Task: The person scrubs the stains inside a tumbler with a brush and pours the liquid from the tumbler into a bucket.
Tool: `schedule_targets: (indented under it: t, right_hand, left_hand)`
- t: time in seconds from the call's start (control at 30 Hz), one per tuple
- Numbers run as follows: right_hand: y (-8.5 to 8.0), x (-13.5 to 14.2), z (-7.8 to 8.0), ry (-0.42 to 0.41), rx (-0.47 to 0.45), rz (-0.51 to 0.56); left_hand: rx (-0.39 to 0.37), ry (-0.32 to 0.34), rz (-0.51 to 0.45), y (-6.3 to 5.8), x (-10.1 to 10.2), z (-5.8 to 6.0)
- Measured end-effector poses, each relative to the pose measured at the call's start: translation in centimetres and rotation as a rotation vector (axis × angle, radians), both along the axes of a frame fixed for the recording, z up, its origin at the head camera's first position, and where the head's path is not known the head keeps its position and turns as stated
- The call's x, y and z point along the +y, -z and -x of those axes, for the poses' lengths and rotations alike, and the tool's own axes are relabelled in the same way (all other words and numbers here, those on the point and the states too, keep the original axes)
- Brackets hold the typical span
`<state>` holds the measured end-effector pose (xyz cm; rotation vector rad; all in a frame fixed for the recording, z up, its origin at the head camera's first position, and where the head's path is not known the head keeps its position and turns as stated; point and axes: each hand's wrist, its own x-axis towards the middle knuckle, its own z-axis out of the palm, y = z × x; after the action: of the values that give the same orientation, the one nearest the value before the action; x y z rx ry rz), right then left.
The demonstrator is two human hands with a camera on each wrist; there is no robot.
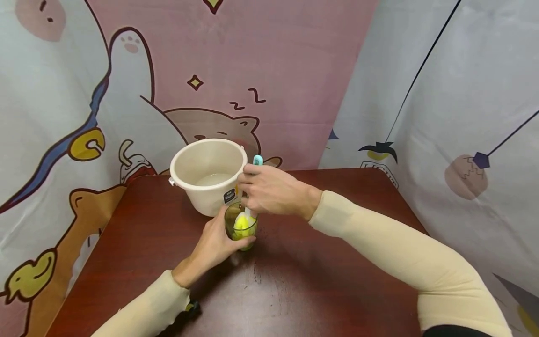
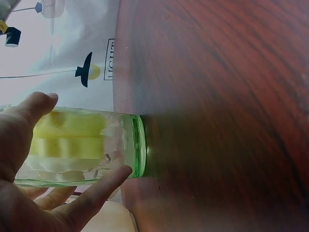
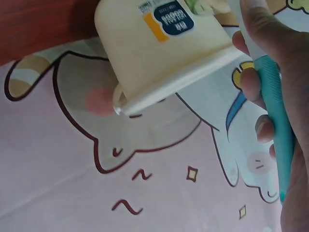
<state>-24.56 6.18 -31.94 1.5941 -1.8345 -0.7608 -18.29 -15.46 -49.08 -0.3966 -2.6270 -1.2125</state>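
My left hand (image 1: 216,241) grips a clear green drinking glass (image 2: 124,145), thumb on one side and fingers on the other. In the left wrist view the glass base is close to the tabletop. The yellow and white sponge head (image 1: 243,223) of a cup brush sits inside the glass. My right hand (image 1: 273,189) holds the brush from above, with fingers wrapped around its teal and white handle (image 3: 274,101). The handle's looped end (image 1: 258,160) sticks up past the right hand.
A cream bucket (image 1: 206,199) with a dark blue and orange label stands just behind the glass, close to both hands. The reddish-brown table (image 1: 320,262) bears dark wet-looking marks in front of the glass. Printed cartoon cloth (image 1: 294,84) hangs behind the table.
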Motion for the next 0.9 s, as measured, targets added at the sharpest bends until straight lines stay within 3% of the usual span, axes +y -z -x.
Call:
schedule_targets:
  t: [0.33, 0.6, 0.77, 0.9]
  right_hand:
    - [-2.9, -0.3, -0.6, -0.081, 0.098, 0.028]
    - [-3.9, -1.7, -1.1, -0.128, 0.214, 0.051]
    - [-4.2, -2.5, -1.3, -0.11, 0.277, 0.033]
    - [-4.6, -2.8, -1.2, -0.066, 0.275, 0.0]
  left_hand:
    - [-0.058, 0.004, 0.018, -0.3, 0.0, 0.1]
    - [-0.076, 0.006, 0.002, -0.2, -0.2, 0.1]
    - [-0.08, 0.015, 0.006, -0.2, -0.3, 0.2]
    - [-0.07, 0.021, -0.001, -0.3, -0.3, 0.2]
